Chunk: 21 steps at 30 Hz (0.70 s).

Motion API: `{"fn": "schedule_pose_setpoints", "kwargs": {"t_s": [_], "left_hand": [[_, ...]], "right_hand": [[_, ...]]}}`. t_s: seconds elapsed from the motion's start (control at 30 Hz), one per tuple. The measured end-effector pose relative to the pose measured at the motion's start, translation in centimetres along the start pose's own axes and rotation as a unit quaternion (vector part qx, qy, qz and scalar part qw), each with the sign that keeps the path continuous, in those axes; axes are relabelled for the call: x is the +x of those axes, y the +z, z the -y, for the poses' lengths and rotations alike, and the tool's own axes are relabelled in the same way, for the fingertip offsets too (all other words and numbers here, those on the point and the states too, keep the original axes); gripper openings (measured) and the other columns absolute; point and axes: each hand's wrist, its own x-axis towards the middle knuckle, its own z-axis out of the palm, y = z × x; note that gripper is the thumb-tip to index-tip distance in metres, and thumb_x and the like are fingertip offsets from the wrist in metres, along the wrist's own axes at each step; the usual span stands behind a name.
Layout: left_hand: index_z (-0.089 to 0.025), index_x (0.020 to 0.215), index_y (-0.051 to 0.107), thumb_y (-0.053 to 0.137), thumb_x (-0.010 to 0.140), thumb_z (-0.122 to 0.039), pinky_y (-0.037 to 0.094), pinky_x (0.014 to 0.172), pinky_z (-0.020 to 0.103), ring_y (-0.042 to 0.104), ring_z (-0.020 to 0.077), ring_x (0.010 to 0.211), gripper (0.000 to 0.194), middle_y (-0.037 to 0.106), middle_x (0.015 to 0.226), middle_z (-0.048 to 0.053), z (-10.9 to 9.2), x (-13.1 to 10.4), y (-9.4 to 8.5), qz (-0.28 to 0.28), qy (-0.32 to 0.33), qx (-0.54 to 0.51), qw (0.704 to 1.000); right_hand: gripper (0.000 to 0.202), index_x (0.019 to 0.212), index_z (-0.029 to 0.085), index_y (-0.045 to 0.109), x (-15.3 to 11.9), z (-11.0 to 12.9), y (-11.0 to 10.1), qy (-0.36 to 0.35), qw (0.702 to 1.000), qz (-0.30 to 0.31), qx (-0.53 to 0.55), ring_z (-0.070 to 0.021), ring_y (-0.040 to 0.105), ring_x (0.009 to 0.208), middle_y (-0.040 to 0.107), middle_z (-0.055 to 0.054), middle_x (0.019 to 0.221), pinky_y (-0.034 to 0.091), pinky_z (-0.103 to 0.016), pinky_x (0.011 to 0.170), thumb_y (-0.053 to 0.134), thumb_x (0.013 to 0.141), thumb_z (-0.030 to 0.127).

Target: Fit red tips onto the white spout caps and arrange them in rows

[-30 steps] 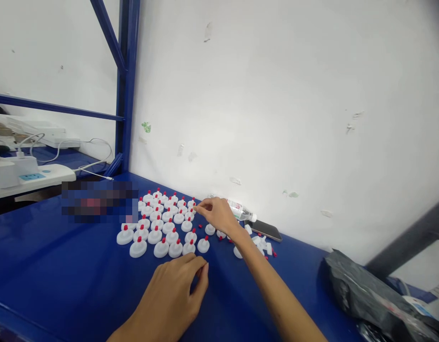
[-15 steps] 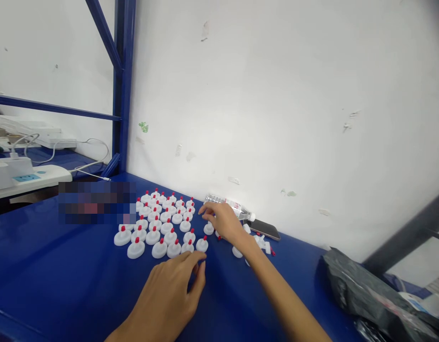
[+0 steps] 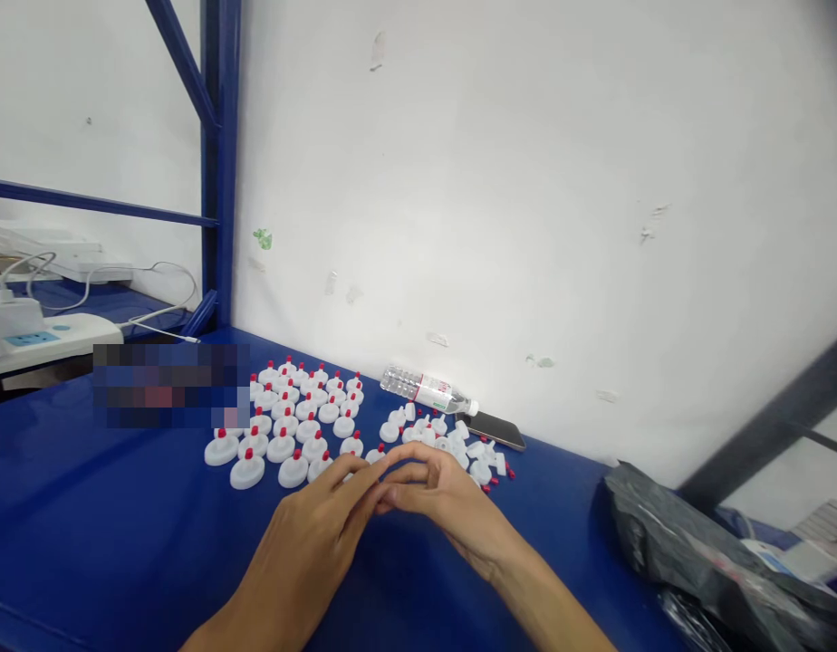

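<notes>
My left hand (image 3: 306, 530) and my right hand (image 3: 452, 498) meet in front of the caps, fingertips touching. Both are closed in a pinch, and whatever lies between the fingers is hidden. Beyond my left hand, several white round caps with red tips (image 3: 281, 445) stand upright in rough rows on the blue table (image 3: 120, 543). My hands cover part of the nearest ones. Behind my right hand is a loose pile of white nozzle caps (image 3: 481, 472) without red tips, some tilted. Small red tips (image 3: 511, 472) lie scattered among them.
A clear plastic bottle (image 3: 432, 392) lies along the wall, beside a dark phone (image 3: 496, 430). To the right is a dark grey plastic bag (image 3: 690, 543). A blue metal post (image 3: 218, 163) rises at the left, near a white power strip (image 3: 72, 337).
My right hand has come back from the loose pile toward me and now meets my left hand. The loose caps it covered are in view. The whole view has shifted slightly.
</notes>
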Motion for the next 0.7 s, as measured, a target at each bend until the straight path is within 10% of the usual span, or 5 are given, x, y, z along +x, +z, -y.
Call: {"fn": "schedule_pose_setpoints", "kwargs": {"t_s": [0.57, 0.7], "left_hand": [[-0.022, 0.106, 0.071, 0.050, 0.105, -0.026, 0.054, 0.059, 0.023, 0.072, 0.0123, 0.064, 0.022, 0.075, 0.097, 0.001, -0.4, 0.0, -0.7, -0.082, 0.041, 0.051, 0.994], [-0.022, 0.105, 0.071, 0.052, 0.104, -0.023, 0.055, 0.063, 0.023, 0.071, 0.0111, 0.063, 0.020, 0.075, 0.096, 0.000, -0.5, 0.0, -0.6, -0.081, 0.041, 0.044, 0.995]], "right_hand": [[0.045, 0.120, 0.018, 0.068, -0.3, 1.0, -0.5, 0.039, 0.994, -0.002, 0.103, -0.0209, 0.077, 0.098, 0.080, -0.009, 0.103, 0.052, -0.036, 0.098, 0.084, 0.081, 0.035], [0.033, 0.113, 0.021, 0.070, 0.3, 1.3, -1.0, 0.014, 0.993, -0.058, -0.102, -0.0238, 0.076, 0.094, 0.079, -0.008, 0.098, 0.055, -0.035, 0.085, 0.071, 0.090, 0.045]]}}
